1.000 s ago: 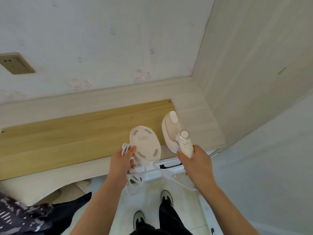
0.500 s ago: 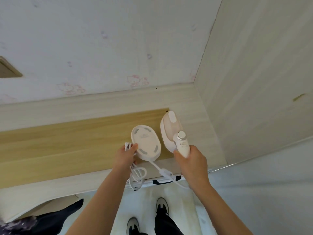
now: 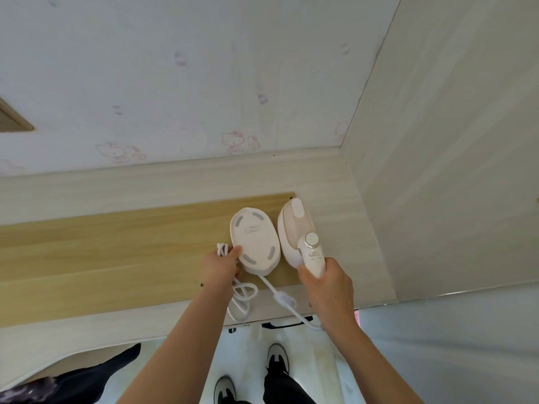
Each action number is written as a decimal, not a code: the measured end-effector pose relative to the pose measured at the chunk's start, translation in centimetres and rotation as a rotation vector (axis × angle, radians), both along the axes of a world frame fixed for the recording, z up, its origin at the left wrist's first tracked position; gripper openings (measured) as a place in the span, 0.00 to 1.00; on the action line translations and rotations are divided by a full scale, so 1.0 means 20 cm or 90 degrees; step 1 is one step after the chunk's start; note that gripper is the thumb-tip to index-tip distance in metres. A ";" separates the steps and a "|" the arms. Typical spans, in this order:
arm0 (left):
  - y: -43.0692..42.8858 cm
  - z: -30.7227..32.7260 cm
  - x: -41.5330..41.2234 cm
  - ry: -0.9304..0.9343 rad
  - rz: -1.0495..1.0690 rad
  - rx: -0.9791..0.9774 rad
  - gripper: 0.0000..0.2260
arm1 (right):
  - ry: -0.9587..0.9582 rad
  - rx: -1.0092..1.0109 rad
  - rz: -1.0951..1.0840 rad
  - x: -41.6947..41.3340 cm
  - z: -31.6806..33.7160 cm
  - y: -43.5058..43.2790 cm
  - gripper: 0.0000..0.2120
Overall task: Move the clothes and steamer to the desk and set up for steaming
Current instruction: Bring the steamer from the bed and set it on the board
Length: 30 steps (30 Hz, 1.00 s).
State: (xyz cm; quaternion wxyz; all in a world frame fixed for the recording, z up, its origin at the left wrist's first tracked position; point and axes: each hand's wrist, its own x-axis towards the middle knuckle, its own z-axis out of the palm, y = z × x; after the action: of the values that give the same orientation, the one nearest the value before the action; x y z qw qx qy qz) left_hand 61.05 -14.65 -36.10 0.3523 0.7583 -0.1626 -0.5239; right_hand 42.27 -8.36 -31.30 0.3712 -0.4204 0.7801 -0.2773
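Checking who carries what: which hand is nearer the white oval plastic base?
Left. The left hand holds the white oval base at its left edge, with the looped white cord; the right hand grips the pale steamer by its handle, just right of the base.

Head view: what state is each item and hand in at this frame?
steamer: held by its handle in the right hand, above the desk.
oval base: gripped at its edge by the left hand, grey-padded face up.
cord: part bunched in the left hand, loops hanging loose.
dark clothes: lower left, off the desk.
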 end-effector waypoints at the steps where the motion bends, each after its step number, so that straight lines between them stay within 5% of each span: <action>1: -0.01 0.00 -0.01 -0.003 0.000 -0.002 0.06 | 0.006 0.000 -0.001 0.00 -0.01 0.00 0.12; 10: 0.07 0.11 0.04 0.008 -0.208 0.008 0.12 | 0.039 0.003 -0.008 0.00 -0.02 -0.01 0.12; 14: 0.13 0.13 0.03 -0.087 -0.298 0.004 0.19 | 0.035 0.003 -0.005 0.01 -0.02 0.01 0.12; 21: 0.14 0.10 0.02 -0.180 -0.242 -0.033 0.16 | 0.034 -0.007 0.017 0.05 -0.01 0.05 0.11; 30: 0.21 0.13 0.13 -0.147 -0.176 -0.078 0.09 | 0.041 -0.005 0.101 0.08 -0.02 0.06 0.11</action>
State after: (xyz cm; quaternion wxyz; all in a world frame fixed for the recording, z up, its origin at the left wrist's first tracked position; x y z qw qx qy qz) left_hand 63.61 -10.47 -33.49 0.3014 0.7611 -0.3357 -0.4660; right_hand 43.86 -7.07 -31.61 0.3653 -0.4910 0.7548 -0.2362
